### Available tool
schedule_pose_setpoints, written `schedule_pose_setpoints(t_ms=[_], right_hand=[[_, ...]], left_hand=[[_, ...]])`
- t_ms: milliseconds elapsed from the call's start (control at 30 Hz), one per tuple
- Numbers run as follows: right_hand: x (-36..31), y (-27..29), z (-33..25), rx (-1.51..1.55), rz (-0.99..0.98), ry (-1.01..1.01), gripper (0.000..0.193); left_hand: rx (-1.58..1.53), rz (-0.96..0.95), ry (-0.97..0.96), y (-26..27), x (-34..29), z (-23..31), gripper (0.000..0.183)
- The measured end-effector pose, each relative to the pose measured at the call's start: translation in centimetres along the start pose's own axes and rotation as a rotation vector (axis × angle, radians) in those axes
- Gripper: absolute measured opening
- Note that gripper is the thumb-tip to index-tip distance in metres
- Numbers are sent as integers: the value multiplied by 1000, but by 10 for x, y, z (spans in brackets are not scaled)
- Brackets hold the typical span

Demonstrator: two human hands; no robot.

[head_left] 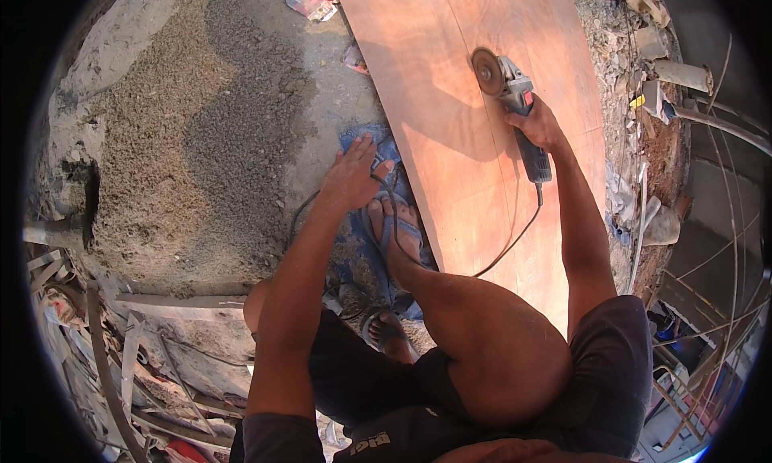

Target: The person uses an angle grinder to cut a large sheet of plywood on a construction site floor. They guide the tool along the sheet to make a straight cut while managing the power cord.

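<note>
My right hand (537, 125) is wrapped round the body of an angle grinder (516, 85), which has a round brown disc at its far end. The grinder is over a reddish plywood sheet (458, 214) with a thin dark line along its length. Whether the disc touches the wood I cannot tell. A black power cord (515, 242) runs from the grinder's near end toward my feet and loops beside my left thumb. Left of the sheet, my left hand (352, 174) rests with fingers stretched out on a crumpled blue cloth (354, 242).
My sandalled foot (400, 226) stands beside the sheet's left edge. A grey sand heap (241, 117) spreads on the left. Scrap wood strips (129, 366) lie at the lower left. Rubble and a broken pipe (682, 75) line the right side.
</note>
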State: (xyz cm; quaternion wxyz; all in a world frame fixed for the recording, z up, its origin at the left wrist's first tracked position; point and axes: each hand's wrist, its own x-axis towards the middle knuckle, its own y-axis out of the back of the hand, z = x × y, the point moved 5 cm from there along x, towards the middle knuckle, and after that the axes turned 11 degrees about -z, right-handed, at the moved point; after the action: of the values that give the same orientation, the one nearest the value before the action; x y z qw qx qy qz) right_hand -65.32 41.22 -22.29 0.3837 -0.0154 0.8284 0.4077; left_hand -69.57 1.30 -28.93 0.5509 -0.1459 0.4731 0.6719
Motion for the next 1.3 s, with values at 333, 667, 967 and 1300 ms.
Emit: schedule_pose_setpoints(t_ms=[333,667,967,1300], right_hand=[[7,4,-16,-5,7,-1,74],[29,10,-16,-71,127,52,61],[42,18,-30,-32,41,26,77],[64,26,-44,15,151,112,62]], left_hand=[[1,4,-4,-1,0,-2,80],[-4,20,-13,-1,0,-2,80],[-19,-6,-9,0,0,0,76],[6,-6,-5,1,0,0,79]])
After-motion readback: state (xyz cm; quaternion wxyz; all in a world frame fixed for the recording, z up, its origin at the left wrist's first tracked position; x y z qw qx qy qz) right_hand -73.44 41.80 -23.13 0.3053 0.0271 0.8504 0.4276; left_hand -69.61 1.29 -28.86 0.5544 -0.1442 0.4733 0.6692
